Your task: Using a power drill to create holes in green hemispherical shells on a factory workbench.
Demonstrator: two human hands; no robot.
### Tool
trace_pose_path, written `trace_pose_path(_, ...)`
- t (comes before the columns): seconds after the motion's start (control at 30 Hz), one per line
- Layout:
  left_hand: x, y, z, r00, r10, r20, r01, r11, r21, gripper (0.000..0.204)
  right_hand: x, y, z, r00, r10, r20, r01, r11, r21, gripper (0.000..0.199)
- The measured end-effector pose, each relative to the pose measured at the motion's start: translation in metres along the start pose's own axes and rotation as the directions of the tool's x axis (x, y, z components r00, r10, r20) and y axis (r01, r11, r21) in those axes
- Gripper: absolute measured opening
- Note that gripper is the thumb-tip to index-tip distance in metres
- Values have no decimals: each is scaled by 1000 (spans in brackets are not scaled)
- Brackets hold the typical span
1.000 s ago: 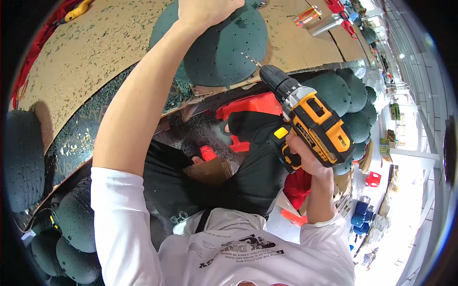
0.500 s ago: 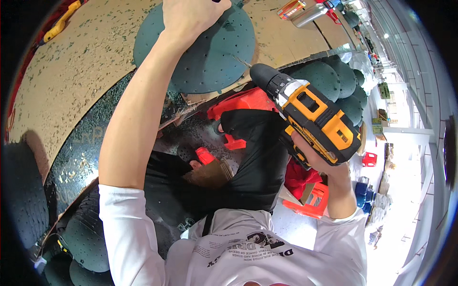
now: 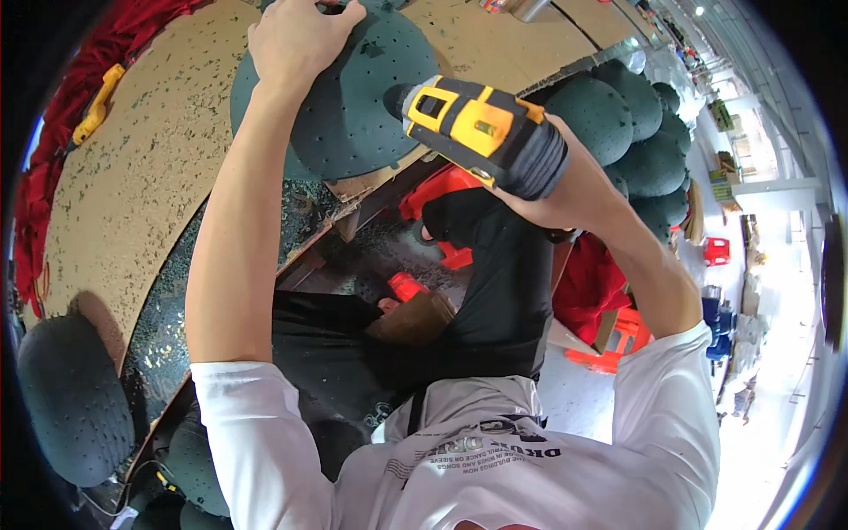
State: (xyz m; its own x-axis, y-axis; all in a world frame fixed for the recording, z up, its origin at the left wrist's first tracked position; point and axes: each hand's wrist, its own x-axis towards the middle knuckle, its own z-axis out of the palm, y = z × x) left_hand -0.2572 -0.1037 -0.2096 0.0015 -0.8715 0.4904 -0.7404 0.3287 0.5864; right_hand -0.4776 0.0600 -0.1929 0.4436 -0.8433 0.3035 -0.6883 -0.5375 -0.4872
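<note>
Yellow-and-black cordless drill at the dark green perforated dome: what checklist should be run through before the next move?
1. Yellow-and-black cordless drill held in right hand: ok.
2. Left hand on dark green perforated dome: ok.
3. Left hand apart from the drill's nose: ok.
4. Drill bit's contact with the dome: cannot tell; the bit is hidden.
5. Trigger finger's position: cannot tell; hidden.
6. Tan tabletop free of shavings: not ok; dark green bits lie scattered.
</note>
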Motion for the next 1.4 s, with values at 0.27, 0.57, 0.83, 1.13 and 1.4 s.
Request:
trace_pose_path(0.27,17,-46,37,993,119,-16,-117,989,95,51,-24,-13,-20,998,-35,-61,38,998,58,31)
trace_pose_path(0.57,20,-40,36,984,98,-145,-55,960,276,52,-154,39,-21,902,415,119,-409,734,541,37)
trace_pose_path(0.83,40,-32,19,887,442,136,-424,660,621,49,-244,78,83,628,717,302,-86,-323,943,41)
trace_pose_path(1.13,21,44,-24,950,183,254,-286,835,471,32,-261,103,88,725,620,300,-20,-416,909,45)
trace_pose_path(1.4,33,45,-33,892,206,402,-358,865,352,27,-258,101,91,738,608,294,-45,-390,920,44)
